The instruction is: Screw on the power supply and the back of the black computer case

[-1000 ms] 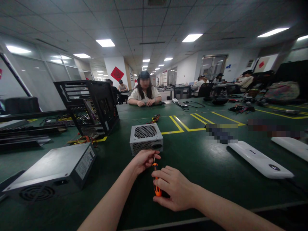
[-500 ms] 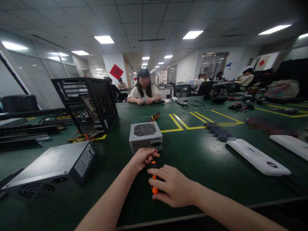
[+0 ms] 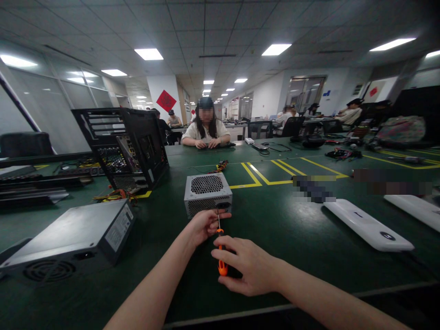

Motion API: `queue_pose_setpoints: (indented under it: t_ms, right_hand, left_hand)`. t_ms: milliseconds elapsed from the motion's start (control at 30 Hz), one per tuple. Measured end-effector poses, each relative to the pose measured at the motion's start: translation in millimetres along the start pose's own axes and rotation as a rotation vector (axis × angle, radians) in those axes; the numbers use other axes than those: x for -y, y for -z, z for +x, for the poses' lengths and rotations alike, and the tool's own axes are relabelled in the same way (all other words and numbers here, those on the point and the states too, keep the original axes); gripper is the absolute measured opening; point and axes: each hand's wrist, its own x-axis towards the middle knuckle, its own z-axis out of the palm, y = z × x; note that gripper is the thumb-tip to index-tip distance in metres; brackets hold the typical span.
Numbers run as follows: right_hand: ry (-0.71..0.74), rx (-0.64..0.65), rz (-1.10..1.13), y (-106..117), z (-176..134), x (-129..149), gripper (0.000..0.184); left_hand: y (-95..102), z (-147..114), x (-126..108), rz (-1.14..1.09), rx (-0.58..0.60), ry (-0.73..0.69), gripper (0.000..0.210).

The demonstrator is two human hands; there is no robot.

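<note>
My right hand (image 3: 249, 266) grips an orange and black screwdriver (image 3: 222, 267) by its handle, the shaft pointing away from me. At the tip of the shaft my left hand (image 3: 205, 225) has its thumb and fingers closed together, with one finger stretched out to the right. Whatever lies between those fingers is too small to make out. Right behind the left hand sits a grey computer power supply (image 3: 208, 195), its honeycomb grille on top and its power socket facing me. Part of its front face is hidden by the left hand.
To the left lies a larger power supply (image 3: 74, 229), with an open black computer case (image 3: 134, 146) behind it. A white device (image 3: 367, 224) rests on the right of the green table (image 3: 292, 284). Across the table sits a person (image 3: 206, 130).
The stretched finger of my left hand now reaches further right. My right hand's fingers have shifted on the screwdriver handle, which looks turned. The power supply stays in place.
</note>
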Motion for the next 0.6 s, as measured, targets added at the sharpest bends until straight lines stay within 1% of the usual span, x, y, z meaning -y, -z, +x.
queue_pose_setpoints:
  t_ms: [100, 267, 333, 433, 600]
  right_hand:
    - [0.032, -0.023, -0.047, -0.6, -0.6, -0.1, 0.036]
    - [0.059, -0.141, -0.103, -6.1, -1.5, -1.8, 0.035]
    - [0.056, -0.164, -0.108, -8.4, -1.7, -2.6, 0.033]
    - [0.026, -0.147, -0.092, -10.6, -2.5, -3.1, 0.033]
    - [-0.040, -0.088, -0.006, -6.8, -2.6, -2.1, 0.041]
  left_hand:
    - [-1.9, 0.6, 0.2, -0.022, -0.021, -0.002, 0.034]
    - [-6.0, 1.8, 0.8, -0.039, -0.073, -0.025, 0.033]
    - [-6.4, 1.7, 1.0, -0.034, -0.085, -0.032, 0.034]
    - [-6.3, 1.2, 1.1, -0.025, -0.096, -0.035, 0.033]
    - [-5.0, 1.2, 0.7, -0.013, -0.073, -0.022, 0.029]
